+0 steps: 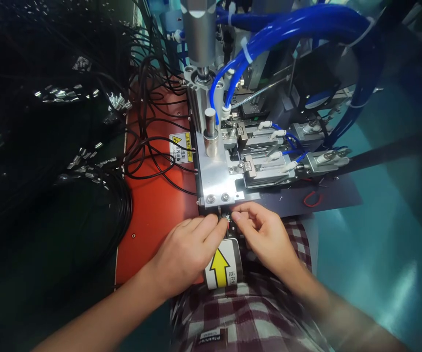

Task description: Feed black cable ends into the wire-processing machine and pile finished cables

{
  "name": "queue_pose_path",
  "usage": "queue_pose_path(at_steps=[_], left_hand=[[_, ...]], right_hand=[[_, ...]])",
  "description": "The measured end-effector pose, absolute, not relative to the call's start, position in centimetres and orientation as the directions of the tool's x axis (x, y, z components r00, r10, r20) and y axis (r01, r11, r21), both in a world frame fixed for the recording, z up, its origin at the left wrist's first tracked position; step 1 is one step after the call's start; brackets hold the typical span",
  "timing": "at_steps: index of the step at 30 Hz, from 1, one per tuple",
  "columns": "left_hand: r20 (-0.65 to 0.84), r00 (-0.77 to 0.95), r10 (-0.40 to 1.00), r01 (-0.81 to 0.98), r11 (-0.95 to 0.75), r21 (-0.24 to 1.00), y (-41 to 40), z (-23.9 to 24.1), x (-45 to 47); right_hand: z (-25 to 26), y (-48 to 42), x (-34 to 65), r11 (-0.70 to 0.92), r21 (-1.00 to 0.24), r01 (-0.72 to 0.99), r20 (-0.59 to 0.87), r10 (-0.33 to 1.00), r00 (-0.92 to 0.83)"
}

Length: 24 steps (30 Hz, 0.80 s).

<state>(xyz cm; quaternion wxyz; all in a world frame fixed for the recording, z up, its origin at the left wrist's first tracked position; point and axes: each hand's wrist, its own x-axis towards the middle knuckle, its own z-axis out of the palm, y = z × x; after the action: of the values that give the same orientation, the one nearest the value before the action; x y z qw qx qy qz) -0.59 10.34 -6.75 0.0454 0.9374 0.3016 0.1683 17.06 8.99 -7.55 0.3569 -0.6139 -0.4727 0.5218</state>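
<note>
My left hand (194, 244) is closed in a pinch at the front edge of a metal machine (216, 188). Thin wire ends (227, 218), whitish with a bit of red, stick out at its fingertips. Close by on the right is my right hand (264, 232), its thumb and index finger pressed together and the other fingers curled. Anything between those fingertips is too small to make out. Just below both hands sits a white label with a yellow arrow (219, 266).
Black cables (148, 132) loop across the red machine top (152, 220), beside a warning sticker (181, 147). Bundles of cables with shiny ends (117, 102) lie at the left. Blue air hoses (299, 22) arch over small cylinders (269, 171). A red wire scrap (311, 199) lies right.
</note>
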Motion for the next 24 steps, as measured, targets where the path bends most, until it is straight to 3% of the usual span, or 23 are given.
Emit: queue_pose_path(at_steps=[3, 11, 19, 24], left_hand=[[0.286, 0.763, 0.579, 0.549, -0.815, 0.186, 10.3, -6.7, -0.6], [0.282, 0.763, 0.581, 0.556, -0.813, 0.172, 10.5, -6.6, -0.6], [0.284, 0.765, 0.578, 0.539, -0.816, 0.209, 10.4, -6.7, -0.7], [0.276, 0.766, 0.580, 0.541, -0.815, 0.210, 10.5, -6.7, -0.6]], right_hand=[[-8.2, 9.0, 16.8, -0.281, -0.943, 0.181, -0.282, 0.959, 0.019], [-8.7, 8.4, 16.4, -0.128, -0.939, 0.320, -0.125, 0.992, 0.032], [-10.1, 8.2, 17.7, -0.266, -0.911, 0.315, -0.267, 0.963, 0.039], [-8.8, 7.5, 18.0, -0.116, -0.928, 0.354, -0.114, 0.993, 0.028]])
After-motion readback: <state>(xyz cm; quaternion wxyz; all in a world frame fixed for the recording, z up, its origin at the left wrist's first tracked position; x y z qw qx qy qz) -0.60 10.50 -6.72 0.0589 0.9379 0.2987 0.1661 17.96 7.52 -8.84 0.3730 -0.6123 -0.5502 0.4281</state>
